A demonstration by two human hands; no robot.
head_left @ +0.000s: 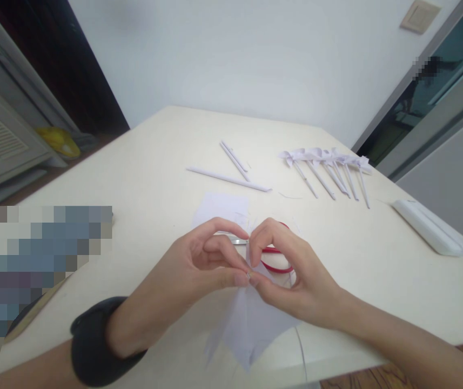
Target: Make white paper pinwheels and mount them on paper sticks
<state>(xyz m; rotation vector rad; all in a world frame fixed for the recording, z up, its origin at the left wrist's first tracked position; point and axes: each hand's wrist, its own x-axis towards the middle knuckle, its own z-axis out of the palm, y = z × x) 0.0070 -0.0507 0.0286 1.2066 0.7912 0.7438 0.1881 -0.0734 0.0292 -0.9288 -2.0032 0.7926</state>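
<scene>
**Paper, plastic and a dull-finished counter**

The scissors [274, 262] have handle loops of glossy red plastic and a blade of bright bare metal. In front of them, the left hand [199, 270] and right hand [292, 278] pinch a thin sheet [251, 324] of white paper, matt, creased and faintly translucent. Under the scissors the counter [134, 178] is smooth and pale cream, with a dull satin finish. Just beyond them lies a matt white paper square [221, 208]. Farther beyond are tightly rolled paper sticks [229, 179]. Beyond and to the right are paper pinwheels [328, 162] with crinkled tops. Far right of the scissors sits a smooth white plastic case [431, 227] with a slight sheen.
</scene>
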